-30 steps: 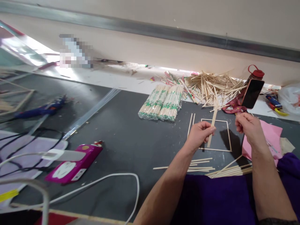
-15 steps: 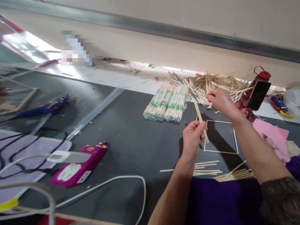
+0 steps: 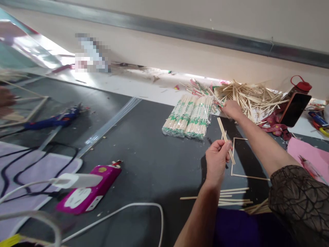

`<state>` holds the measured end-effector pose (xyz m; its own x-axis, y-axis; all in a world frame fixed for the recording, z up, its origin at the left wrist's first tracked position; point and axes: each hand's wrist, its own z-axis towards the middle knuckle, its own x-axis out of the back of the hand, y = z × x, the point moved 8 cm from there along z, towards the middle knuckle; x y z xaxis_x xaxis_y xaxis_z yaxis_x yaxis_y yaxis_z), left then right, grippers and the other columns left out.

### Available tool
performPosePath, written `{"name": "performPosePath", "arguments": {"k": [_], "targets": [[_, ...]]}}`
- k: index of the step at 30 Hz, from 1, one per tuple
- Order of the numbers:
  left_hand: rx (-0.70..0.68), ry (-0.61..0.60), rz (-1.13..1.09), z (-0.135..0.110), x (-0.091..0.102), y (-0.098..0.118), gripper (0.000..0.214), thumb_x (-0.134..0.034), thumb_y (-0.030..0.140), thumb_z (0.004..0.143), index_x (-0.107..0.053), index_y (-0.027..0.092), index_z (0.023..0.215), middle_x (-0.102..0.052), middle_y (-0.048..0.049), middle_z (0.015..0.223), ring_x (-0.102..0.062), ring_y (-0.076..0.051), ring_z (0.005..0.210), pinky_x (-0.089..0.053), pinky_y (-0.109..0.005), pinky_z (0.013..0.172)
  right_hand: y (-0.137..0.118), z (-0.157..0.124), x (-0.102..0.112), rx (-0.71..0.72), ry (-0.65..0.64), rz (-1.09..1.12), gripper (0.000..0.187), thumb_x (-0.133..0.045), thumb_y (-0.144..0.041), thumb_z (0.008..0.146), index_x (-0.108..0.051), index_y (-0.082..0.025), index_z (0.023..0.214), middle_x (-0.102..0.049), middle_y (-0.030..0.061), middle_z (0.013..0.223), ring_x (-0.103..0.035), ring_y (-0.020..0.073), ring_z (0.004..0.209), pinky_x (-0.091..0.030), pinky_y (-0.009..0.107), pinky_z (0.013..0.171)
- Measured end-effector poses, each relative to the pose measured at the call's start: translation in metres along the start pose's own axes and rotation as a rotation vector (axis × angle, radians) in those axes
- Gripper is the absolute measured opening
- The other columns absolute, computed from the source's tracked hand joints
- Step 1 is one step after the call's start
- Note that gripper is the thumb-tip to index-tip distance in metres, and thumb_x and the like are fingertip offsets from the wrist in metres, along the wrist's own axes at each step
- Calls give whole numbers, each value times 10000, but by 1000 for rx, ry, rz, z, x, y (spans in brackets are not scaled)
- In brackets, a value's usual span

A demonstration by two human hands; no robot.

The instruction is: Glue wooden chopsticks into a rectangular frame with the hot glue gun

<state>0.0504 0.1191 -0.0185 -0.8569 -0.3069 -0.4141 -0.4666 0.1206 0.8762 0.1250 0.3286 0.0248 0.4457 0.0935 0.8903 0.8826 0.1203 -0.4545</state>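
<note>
Between the thumb and fingers of my left hand (image 3: 217, 159) are a few wooden chopsticks (image 3: 222, 127), held at a slant. My right hand (image 3: 232, 109) is stretched out to the near left edge of a heap of loose chopsticks (image 3: 248, 97). Its fingers are curled down, and I cannot make out what is between them. Just left of it lie clear packs of wrapped chopsticks (image 3: 189, 115) with green print. A square frame of thin sticks (image 3: 232, 169) lies flat beside my left hand, partly covered by my right forearm. Several single chopsticks (image 3: 235, 200) are on the grey table (image 3: 144, 154) near my lap.
A magenta power strip (image 3: 89, 188) with a white plug and cable occupies the left side. Behind it are a blue glue gun (image 3: 55, 120) and clear glue sticks (image 3: 113, 125). At right are a phone (image 3: 295, 109), a red-capped bottle (image 3: 303, 85) and pink paper (image 3: 305, 151). Another person's hand (image 3: 6, 101) blurs at far left.
My right hand has moved down and left, from above the heap to its near edge beside the packs. My left hand still holds the chopsticks. The view has shifted slightly.
</note>
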Motion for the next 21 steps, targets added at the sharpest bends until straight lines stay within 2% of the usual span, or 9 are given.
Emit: {"name": "performPosePath", "arguments": {"k": [3,6,8,10,12,17,21], "targets": [[21,25,-20,0,1,2,334,-764,430,629,-583,153,675,-615,27,572,-374,-19,381,-276,-157,371,-4,-10,11,0,-30,177,117,-574,-204,729,-599,-139,635,-612,66,578,-620,171,647,-423,234,563],[38,30,-71,2,3,5,332,-778,414,605,-589,152,682,-623,26,588,-381,-16,384,-275,-158,372,-9,-40,22,10,-66,371,165,-491,-263,781,-528,-172,648,-504,-23,496,-474,78,437,-333,189,422],[56,22,-108,4,5,7,328,-798,388,576,-602,145,675,-605,36,570,-399,-15,395,-287,-151,382,-10,-71,27,21,-98,528,173,-494,-321,780,-496,-188,669,-490,-46,516,-431,56,412,-299,171,383],[93,-4,-130,5,5,7,332,-819,370,544,-611,140,663,-563,51,521,-415,-18,402,-302,-144,390,-8,-110,24,-4,-210,915,178,-585,-341,715,-496,-190,683,-477,-64,517,-409,47,403,-264,161,354],[142,-59,-141,4,2,5,345,-831,370,523,-611,137,648,-535,57,487,-416,-20,395,-310,-141,389,3,-150,20,-66,-247,1065,236,-656,-366,674,-503,-188,670,-470,-76,477,-399,44,387,-258,154,346],[250,-209,-70,-5,-17,-7,371,-845,383,486,-603,132,615,-531,50,468,-410,-25,370,-312,-149,357,42,-227,12,-230,-153,1084,269,-694,-406,667,-560,-177,713,-520,-72,502,-457,57,419,-309,159,376],[270,-254,14,-12,-28,-17,382,-851,383,473,-633,124,649,-533,50,456,-419,-32,367,-338,-151,357,57,-253,7,-277,-124,1040,253,-687,-400,679,-566,-180,704,-528,-67,527,-476,64,439,-307,170,391]]}}
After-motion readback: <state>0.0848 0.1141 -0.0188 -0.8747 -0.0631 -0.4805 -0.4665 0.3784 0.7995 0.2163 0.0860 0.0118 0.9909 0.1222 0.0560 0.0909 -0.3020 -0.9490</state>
